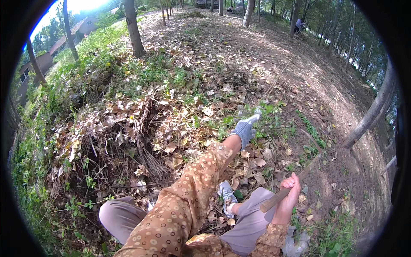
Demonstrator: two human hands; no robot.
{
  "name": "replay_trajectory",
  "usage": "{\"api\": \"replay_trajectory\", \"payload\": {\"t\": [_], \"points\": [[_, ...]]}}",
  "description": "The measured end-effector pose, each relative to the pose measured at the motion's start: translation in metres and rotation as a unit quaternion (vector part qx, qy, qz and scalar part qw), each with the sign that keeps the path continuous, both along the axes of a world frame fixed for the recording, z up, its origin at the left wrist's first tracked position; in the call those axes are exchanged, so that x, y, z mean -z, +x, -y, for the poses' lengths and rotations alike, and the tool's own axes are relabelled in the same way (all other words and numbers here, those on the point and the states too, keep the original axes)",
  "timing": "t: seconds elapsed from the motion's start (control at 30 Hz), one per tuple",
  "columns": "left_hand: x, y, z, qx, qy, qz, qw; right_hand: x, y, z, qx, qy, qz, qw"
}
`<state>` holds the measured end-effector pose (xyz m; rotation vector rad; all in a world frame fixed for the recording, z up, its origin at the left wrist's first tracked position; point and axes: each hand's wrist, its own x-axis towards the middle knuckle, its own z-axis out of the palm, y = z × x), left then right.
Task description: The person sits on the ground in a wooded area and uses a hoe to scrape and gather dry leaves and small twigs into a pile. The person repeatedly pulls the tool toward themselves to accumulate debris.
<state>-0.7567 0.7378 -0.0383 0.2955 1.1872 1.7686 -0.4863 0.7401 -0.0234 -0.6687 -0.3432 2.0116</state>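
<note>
My left hand (246, 128), in a grey-white knitted glove, reaches out over leafy green weeds (271, 112) near the middle of the view. Its fingers point away from me among the plants; whether they grip a stem cannot be told. Long thin dry stalks (276, 80) rise just beyond it. My bare right hand (290, 192) is closed around a wooden handle (276, 199) at the lower right. The handle slants away up and to the right; the tool's head cannot be made out clearly near its far end. Dry leaves (260, 162) lie beneath both hands.
A heap of dry leaves and twigs (147, 151) lies to the left. Tree trunks stand at the right (369, 119) and upper left (133, 29). Plastic scraps (295, 244) lie beside my right leg. A person (299, 25) is far off, with houses (86, 25) at upper left.
</note>
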Motion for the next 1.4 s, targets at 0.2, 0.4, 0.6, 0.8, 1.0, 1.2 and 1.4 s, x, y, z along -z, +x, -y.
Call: {"api": "replay_trajectory", "payload": {"t": [0.2,0.4,0.6,0.8,1.0,1.2,1.4], "points": [[0.064,0.018,0.123,0.242,-0.112,-0.138,0.954,0.001,-0.016,-0.005,-0.063,0.007,0.033,0.997],[-0.009,-0.012,0.278,0.202,-0.344,-0.423,0.814,-0.022,-0.098,-0.048,-0.271,0.018,0.053,0.961],[-0.015,0.001,0.343,0.236,-0.366,-0.360,0.825,0.072,-0.244,-0.074,-0.382,0.385,0.470,0.696],[0.007,-0.008,0.329,0.261,-0.334,-0.657,0.624,0.185,-0.261,-0.096,-0.242,0.713,0.544,0.371],[0.010,-0.023,0.341,0.311,-0.343,-0.677,0.572,0.197,-0.089,-0.162,-0.212,0.632,0.720,0.194],[0.000,-0.010,0.336,0.322,-0.315,-0.692,0.563,0.191,0.105,-0.222,-0.101,0.381,0.873,0.287],[0.004,0.008,0.344,0.342,-0.367,-0.686,0.527,0.158,0.059,-0.200,-0.069,0.480,0.785,0.385]]}}
